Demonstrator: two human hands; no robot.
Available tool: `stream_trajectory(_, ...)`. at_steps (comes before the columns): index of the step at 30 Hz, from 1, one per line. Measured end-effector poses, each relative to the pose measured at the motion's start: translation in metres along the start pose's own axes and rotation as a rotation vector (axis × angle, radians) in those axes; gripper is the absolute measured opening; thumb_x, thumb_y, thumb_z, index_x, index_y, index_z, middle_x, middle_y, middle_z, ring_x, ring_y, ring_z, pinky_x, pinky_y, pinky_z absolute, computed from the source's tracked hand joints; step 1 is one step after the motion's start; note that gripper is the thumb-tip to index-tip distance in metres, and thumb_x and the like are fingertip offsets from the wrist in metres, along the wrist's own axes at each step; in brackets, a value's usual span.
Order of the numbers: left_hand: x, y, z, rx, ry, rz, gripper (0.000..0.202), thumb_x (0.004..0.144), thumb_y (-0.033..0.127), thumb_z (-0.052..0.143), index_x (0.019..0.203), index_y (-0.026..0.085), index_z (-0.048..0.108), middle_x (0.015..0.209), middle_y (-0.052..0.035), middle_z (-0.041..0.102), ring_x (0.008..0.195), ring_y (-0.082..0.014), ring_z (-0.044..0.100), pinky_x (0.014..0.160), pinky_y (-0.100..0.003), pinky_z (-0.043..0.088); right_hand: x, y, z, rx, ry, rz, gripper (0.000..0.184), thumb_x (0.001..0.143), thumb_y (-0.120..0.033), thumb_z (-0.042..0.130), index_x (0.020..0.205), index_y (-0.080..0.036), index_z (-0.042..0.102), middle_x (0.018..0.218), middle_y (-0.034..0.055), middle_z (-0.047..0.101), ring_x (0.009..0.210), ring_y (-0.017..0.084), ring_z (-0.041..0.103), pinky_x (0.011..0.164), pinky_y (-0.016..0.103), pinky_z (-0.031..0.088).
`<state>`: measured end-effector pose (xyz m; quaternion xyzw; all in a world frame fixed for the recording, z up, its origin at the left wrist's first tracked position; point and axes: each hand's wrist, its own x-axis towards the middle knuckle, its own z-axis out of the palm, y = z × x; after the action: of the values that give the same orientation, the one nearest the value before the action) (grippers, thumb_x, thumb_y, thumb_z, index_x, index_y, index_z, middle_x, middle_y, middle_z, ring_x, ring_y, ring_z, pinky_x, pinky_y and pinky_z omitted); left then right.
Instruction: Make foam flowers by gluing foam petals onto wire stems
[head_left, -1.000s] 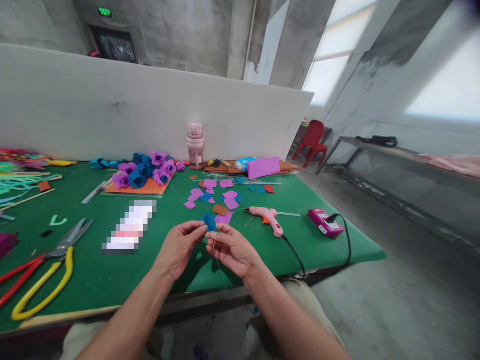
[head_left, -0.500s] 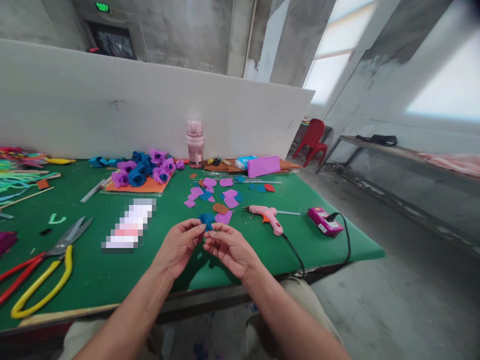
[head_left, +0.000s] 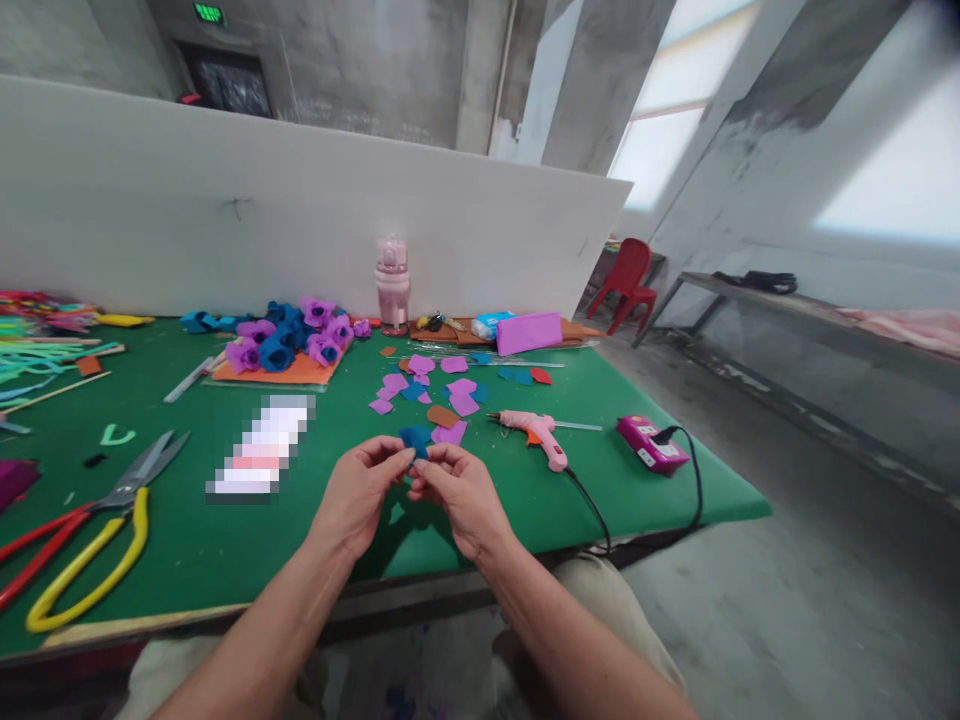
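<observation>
Between my fingertips is a small dark-blue flower piece (head_left: 415,439), its lower part covered by my thumbs. My left hand (head_left: 369,490) pinches it from the left, and my right hand (head_left: 459,492) pinches it from the right. Just beyond lie loose purple petals (head_left: 448,432) and a brown petal (head_left: 442,416). A pink hot glue gun (head_left: 529,425) rests to the right of my hands, a glue stick poking out of its back. At the back left, purple and blue flowers (head_left: 289,335) sit heaped on orange sheets (head_left: 270,374).
Large scissors (head_left: 124,510) with red and yellow handles lie at the left. A magenta power box (head_left: 651,445) with a black cord stands at the right edge. Along the white board (head_left: 300,200) are a pink bottle (head_left: 393,285) and a purple case (head_left: 529,333).
Both hands stay almost in place, still pinching the blue flower piece. My right fingers have curled in slightly, and the whole view has shifted a little.
</observation>
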<state>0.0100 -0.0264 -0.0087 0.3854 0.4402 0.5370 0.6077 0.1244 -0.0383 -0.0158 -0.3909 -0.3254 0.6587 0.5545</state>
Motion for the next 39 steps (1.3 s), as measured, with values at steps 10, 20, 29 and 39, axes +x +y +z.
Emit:
stream_trajectory(10, 0.000, -0.002, 0.002, -0.013, 0.004, 0.000, 0.023, 0.056, 0.028, 0.073, 0.068, 0.015, 0.059, 0.061, 0.0025, 0.057, 0.055, -0.0092, 0.053, 0.055, -0.022, 0.041, 0.001, 0.001, -0.001, 0.027, 0.016, 0.011, 0.021, 0.057, -0.024, 0.072, 0.069, -0.015, 0.057, 0.060, -0.0003, 0.061, 0.045, 0.006, 0.049, 0.037, 0.015, 0.039)
stream_trajectory(20, -0.002, -0.001, 0.005, 0.020, 0.018, 0.015, 0.020, 0.058, 0.026, 0.071, 0.063, 0.014, 0.056, 0.057, 0.0039, 0.054, 0.052, -0.0084, 0.051, 0.052, -0.021, 0.040, 0.001, 0.002, 0.000, -0.040, 0.026, -0.038, 0.017, 0.060, -0.025, 0.068, 0.066, -0.015, 0.056, 0.058, -0.0008, 0.059, 0.045, 0.006, 0.049, 0.038, 0.016, 0.042)
stream_trajectory(29, -0.001, -0.005, 0.006, -0.022, 0.083, 0.025, 0.023, 0.058, 0.027, 0.071, 0.060, 0.015, 0.051, 0.054, 0.0058, 0.049, 0.049, -0.0066, 0.046, 0.048, -0.019, 0.037, 0.000, 0.011, 0.000, -0.173, -0.007, -0.157, 0.017, 0.063, -0.023, 0.065, 0.075, -0.016, 0.055, 0.060, -0.0032, 0.057, 0.049, 0.009, 0.054, 0.041, 0.019, 0.047)
stream_trajectory(39, -0.001, 0.003, 0.000, -0.027, -0.079, -0.040, 0.021, 0.066, 0.031, 0.069, 0.074, 0.012, 0.062, 0.064, 0.0003, 0.056, 0.055, -0.0070, 0.048, 0.050, -0.018, 0.040, -0.001, 0.002, 0.000, 0.072, -0.058, 0.015, 0.027, 0.058, -0.026, 0.074, 0.075, -0.013, 0.056, 0.059, -0.0030, 0.059, 0.044, 0.006, 0.055, 0.040, 0.015, 0.047)
